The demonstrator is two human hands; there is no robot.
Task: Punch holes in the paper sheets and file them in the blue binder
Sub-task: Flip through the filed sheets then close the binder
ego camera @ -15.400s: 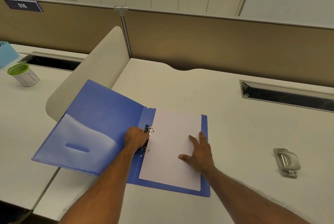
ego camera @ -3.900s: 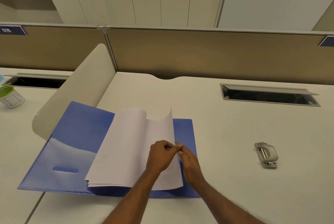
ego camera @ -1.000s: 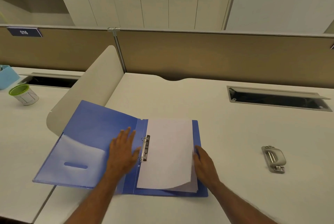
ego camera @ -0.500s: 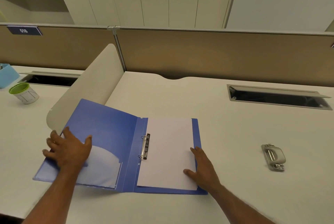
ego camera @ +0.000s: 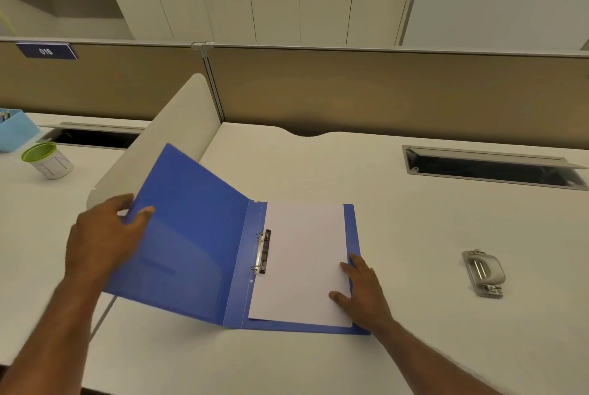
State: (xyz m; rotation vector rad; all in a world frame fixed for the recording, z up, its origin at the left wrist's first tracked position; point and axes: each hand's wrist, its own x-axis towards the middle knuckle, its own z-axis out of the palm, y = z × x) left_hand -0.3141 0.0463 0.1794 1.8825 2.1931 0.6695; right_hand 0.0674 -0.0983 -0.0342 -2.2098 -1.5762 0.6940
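Left grip (ego camera: 102, 245): fingers partly hidden behind the raised cover of the blue plastic ring binder (ego camera: 197, 235), thumb clamping its edge. Right grip (ego camera: 363, 292), fingers straight, presses the white paper sheets (ego camera: 302, 260).

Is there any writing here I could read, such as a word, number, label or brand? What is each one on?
"016": white digits on the blue plate at the top of the partition, far left.
Cup: thin dark lines on its side, too faint to read as text.
Binder, paper, hole punch: no text visible.
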